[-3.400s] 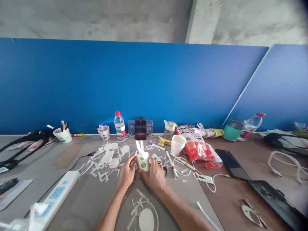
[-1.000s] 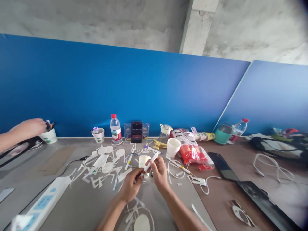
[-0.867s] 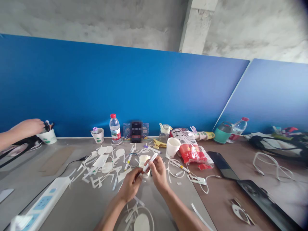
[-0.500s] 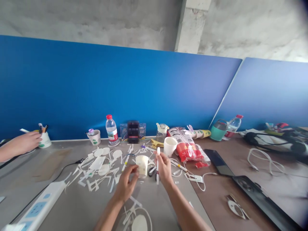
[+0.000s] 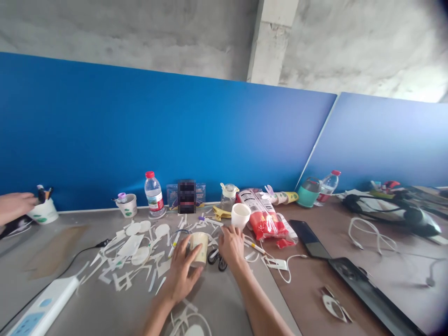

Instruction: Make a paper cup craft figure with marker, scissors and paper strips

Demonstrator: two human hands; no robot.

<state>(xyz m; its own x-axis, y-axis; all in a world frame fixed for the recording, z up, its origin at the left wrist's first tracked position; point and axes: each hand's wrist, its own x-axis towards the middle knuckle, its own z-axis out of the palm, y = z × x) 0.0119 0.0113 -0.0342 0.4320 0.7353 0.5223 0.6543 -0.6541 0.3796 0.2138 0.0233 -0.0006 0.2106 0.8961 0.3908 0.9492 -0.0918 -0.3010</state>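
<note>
My left hand (image 5: pixel 182 267) is around the near side of a pale paper cup (image 5: pixel 199 248), its fingers against the wall and its thumb low by the base. My right hand (image 5: pixel 232 243) reaches palm down with fingers stretched and slightly apart, just in front of a second white paper cup (image 5: pixel 241 213); nothing shows in it, though its underside is hidden. Between the two hands lie black-handled scissors (image 5: pixel 217 259), their blades mostly out of sight. White paper cut-offs (image 5: pixel 140 254) are strewn left of the cup.
A water bottle (image 5: pixel 154 196), a pen cup (image 5: pixel 127 205) and a glass jar (image 5: pixel 228 196) line the blue partition. A red package (image 5: pixel 266 219), cables and a phone (image 5: pixel 310 239) lie right. Another person's hand (image 5: pixel 17 206) is by a cup (image 5: pixel 45 211); a power strip (image 5: pixel 45 305) sits near left.
My left hand has come onto the cup from beside it. My right hand has turned palm down and lowered; the white pen-like stick it held upright no longer shows. The view shifted slightly right.
</note>
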